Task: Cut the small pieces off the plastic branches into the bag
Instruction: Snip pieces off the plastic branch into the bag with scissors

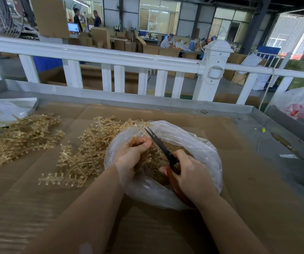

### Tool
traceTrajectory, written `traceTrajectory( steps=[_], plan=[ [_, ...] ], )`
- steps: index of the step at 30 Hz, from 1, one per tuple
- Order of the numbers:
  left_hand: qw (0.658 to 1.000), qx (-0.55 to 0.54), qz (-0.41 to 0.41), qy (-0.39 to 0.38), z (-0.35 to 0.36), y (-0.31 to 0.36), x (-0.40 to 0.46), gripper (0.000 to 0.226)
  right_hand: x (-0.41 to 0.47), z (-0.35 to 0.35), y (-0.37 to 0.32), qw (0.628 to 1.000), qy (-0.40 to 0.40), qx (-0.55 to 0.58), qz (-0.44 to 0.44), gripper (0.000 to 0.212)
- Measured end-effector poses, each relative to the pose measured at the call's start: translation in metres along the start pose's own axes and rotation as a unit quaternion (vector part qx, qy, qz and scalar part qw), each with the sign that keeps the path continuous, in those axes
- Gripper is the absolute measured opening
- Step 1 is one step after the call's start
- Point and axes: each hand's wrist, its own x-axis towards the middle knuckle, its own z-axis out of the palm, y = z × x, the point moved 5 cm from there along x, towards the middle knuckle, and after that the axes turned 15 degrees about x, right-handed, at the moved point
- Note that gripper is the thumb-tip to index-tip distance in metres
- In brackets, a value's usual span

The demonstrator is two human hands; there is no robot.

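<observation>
A cardboard-covered surface stands before a white fence in a workshop stacked with cartons. Left of the bag lie loose amber branches. The bag holds cut pieces. Over it, the left hand grips a branch; the right hand grips scissors.

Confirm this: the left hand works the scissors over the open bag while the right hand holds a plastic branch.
The hands are swapped. In the head view the right hand works the scissors over the open bag, while the left hand holds the plastic branch.
</observation>
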Motion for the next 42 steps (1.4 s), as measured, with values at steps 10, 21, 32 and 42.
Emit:
traceTrajectory(
  steps=[10, 21, 32, 42],
  plan=[
    [0.991, 0.065, 0.12, 0.004, 0.003, -0.001, -0.004, 0.008, -0.007, 0.005, -0.002, 0.997, 0.051, -0.041, -0.028, 0.05],
    [0.996, -0.002, 0.073, -0.045, 0.001, -0.003, -0.008, 0.006, -0.01, 0.005, -0.004, 0.997, 0.052, -0.033, -0.044, 0.051],
    [0.976, 0.172, 0.131, 0.011, 0.007, 0.022, -0.007, 0.008, -0.001, -0.007, 0.007, 0.997, 0.062, -0.031, -0.028, 0.045],
    [0.992, -0.115, 0.041, -0.023, 0.012, 0.007, 0.003, 0.006, -0.002, -0.003, 0.019, 0.999, 0.048, -0.009, -0.022, 0.048]
  ],
)
